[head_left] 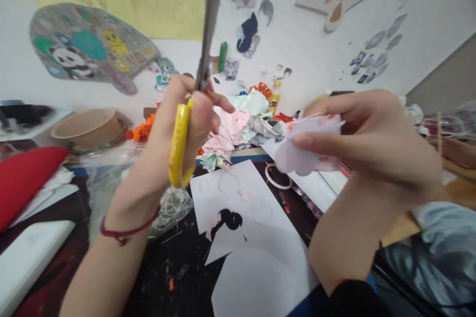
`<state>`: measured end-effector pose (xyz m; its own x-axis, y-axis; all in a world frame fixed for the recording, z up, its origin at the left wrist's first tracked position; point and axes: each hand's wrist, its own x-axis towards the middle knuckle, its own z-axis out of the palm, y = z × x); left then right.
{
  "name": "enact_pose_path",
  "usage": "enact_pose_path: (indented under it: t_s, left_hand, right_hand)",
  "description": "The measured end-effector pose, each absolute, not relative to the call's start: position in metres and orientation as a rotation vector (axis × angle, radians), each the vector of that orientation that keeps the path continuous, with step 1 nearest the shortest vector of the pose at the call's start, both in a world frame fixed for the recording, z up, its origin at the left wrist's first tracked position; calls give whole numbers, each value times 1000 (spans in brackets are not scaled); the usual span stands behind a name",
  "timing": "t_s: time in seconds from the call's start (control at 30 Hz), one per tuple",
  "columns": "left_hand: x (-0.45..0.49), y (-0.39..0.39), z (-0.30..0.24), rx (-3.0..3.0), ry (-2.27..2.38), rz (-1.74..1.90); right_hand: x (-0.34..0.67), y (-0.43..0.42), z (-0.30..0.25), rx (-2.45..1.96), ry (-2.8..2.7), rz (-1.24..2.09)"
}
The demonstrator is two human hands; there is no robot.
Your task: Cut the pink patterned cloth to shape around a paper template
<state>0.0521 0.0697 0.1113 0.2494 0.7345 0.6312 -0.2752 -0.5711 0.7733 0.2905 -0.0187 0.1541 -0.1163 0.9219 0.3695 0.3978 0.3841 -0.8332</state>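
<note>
Raised at centre left, my left hand [199,119] is closed around a pair of scissors [179,143]. Their yellow handle hangs below the fist and the grey blades point up, blurred. Across from it, my right hand [372,143] pinches a scallop-edged piece of cloth or paper [312,146] between thumb and fingers; it is pale with pink and orange spots. The scissors and this piece are apart. Below both hands lie white sheets [260,237] with pencilled round outlines. A black paper cut-out [230,219] rests on them.
Behind the hands is a heap of crumpled patterned cloth [234,129]. A roll of tape [278,177], a bag of white string [173,210], a white box-like object [33,262] and a round wooden container [87,129] stand about the dark desk. Stickers and fans hang on the wall.
</note>
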Motion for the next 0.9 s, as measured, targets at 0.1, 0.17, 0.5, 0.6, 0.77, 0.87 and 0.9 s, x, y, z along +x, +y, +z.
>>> enact_pose_path:
  t_s: [0.1,0.17,0.5,0.6,0.77,0.87,0.9]
  left_hand:
    - [65,42,112,1675,460,1313]
    - [69,29,113,1635,456,1246]
    - [71,30,110,1497,495,1206]
    - [69,33,112,1504,506,1249]
    - [60,46,115,1587,663,1430]
    - [53,58,112,1695,768,1618]
    - [50,63,111,1756,814,1661]
  right_hand:
    - [285,-14,150,-1146,-1689,754]
    - [281,-13,149,-1123,-1704,800]
    - [270,-9,149,-1178,-1758,837]
    - [269,-9,149,-1168,-1742,861]
    - [269,-11,150,-1139,-1674,773]
    - [271,-10,147,-1085,-1620,671]
    - [272,-9,145,-1065,-1601,623]
